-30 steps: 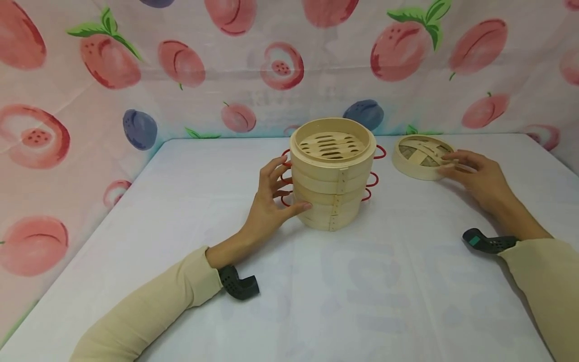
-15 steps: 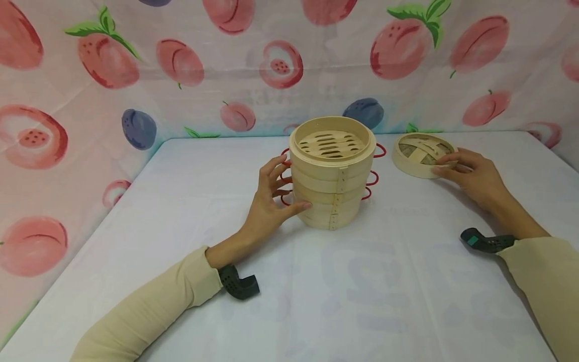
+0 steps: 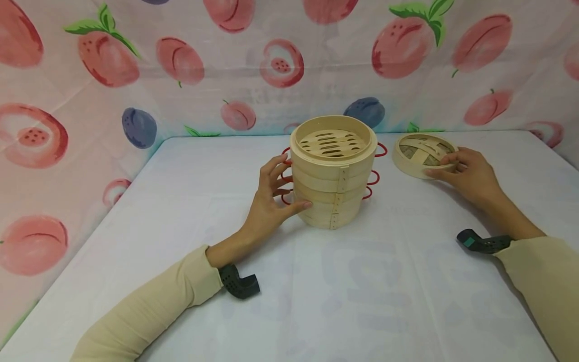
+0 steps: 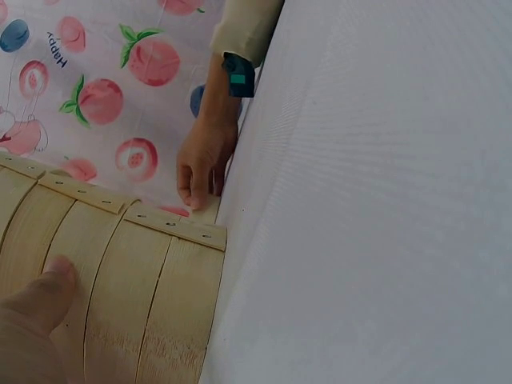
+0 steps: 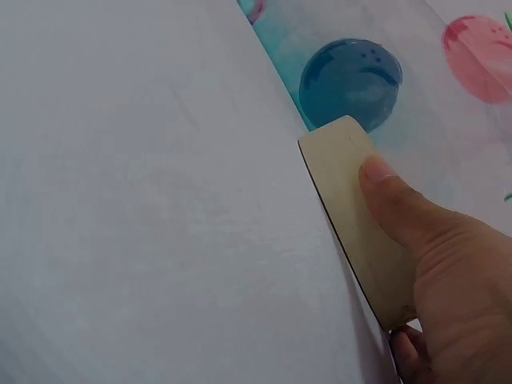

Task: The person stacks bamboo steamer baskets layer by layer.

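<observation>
A stacked bamboo steamer with red loop handles stands upright on the table, its slatted top tier uncovered. My left hand grips its left side, with the thumb across the front and the fingers by the red handles. In the left wrist view that thumb presses the steamer wall. To the right lies the round bamboo steamer lid, woven top up. My right hand holds the lid's near right edge, fingers over the top. The right wrist view shows the thumb against the lid's side.
A white cloth covers the table. Behind it hangs a peach-printed curtain, close to the lid and the steamer. Each wrist wears a dark camera mount, one at the left sleeve and one at the right.
My right hand has shifted slightly left along the lid's edge, its thumb now lower on the rim. The lid, the steamer and my left hand look unmoved.
</observation>
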A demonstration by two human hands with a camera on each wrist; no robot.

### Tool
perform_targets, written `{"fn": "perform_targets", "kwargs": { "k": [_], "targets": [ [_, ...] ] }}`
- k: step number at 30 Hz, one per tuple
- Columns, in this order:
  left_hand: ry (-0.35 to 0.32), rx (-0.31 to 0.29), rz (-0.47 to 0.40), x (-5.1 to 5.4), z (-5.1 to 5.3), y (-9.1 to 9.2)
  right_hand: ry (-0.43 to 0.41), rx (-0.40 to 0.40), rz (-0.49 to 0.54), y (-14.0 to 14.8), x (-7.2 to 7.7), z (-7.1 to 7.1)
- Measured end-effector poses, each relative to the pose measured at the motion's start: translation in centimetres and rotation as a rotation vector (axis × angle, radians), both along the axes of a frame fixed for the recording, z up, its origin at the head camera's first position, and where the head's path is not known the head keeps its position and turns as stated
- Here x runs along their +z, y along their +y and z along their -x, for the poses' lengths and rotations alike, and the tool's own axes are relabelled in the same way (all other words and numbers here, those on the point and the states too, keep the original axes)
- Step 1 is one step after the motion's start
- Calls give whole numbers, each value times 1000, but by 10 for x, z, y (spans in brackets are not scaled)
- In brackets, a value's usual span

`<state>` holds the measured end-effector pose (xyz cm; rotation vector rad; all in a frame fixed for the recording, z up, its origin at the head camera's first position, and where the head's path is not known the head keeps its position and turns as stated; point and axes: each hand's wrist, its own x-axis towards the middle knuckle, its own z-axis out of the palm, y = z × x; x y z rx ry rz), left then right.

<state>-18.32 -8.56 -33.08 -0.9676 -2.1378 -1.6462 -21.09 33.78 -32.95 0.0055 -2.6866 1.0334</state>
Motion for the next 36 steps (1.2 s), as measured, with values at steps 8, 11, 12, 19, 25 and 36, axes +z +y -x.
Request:
{"fn": "perform_targets", "kwargs": {
  "k": [8, 11, 12, 19, 25, 36],
  "targets": [
    [-5, -4, -7, 0, -1, 0, -16, -37, -56, -1, 3, -2],
    [-4, -15, -16, 0, -1, 0, -73, -42, -17, 1, 7, -3],
    [-3, -18, -18, 0, -1, 1, -86, -46, 0, 2, 8, -3],
    [-7, -24, -30, 1, 0, 2, -83, -77, 83, 14, 22, -2],
    [-51, -35, -45, 7, -6, 3, -73, -68, 101, 17, 40, -3],
    [-68, -23, -20, 29, -23, 3, 22, -1, 63, 3, 72, -8]
  ]
}}
